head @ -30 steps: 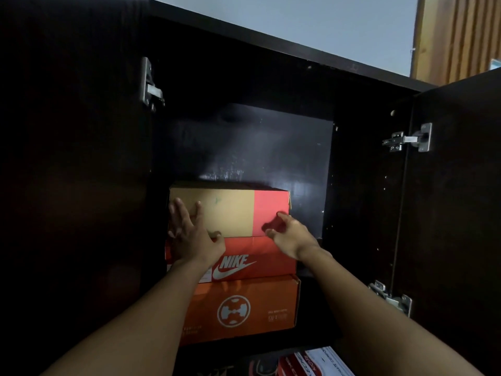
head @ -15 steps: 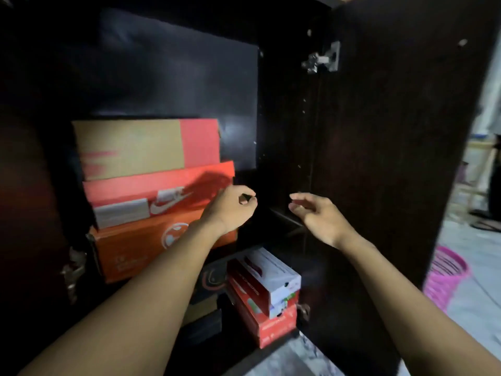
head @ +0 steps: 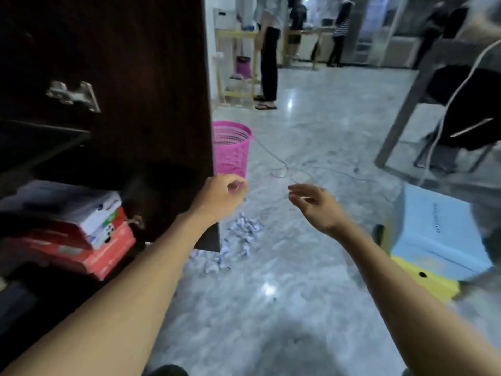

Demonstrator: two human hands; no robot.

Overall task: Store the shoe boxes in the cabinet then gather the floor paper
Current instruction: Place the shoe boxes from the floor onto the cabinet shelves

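Observation:
My left hand (head: 221, 195) hangs in the air in front of the open cabinet door (head: 151, 104), fingers curled loosely with nothing in them. My right hand (head: 315, 204) floats to its right, fingers apart and empty. Below and between the hands, a heap of crumpled white paper (head: 238, 240) lies on the marble floor by the door's lower corner. A red shoe box (head: 89, 253) with a white box (head: 100, 213) on top sits in the cabinet's lower shelf at the left. A light blue box (head: 439, 234) rests on a yellow box (head: 428, 280) on the floor at the right.
A pink mesh bin (head: 231, 147) stands on the floor behind the door edge. A thin cable (head: 279, 161) runs across the floor. A table leg (head: 401, 118) and dark chair are at the right. People stand (head: 268, 50) in the background.
My view has swung right and down, away from the stacked boxes in the cabinet to the floor. Both hands have come off the boxes and now hang free over the floor.

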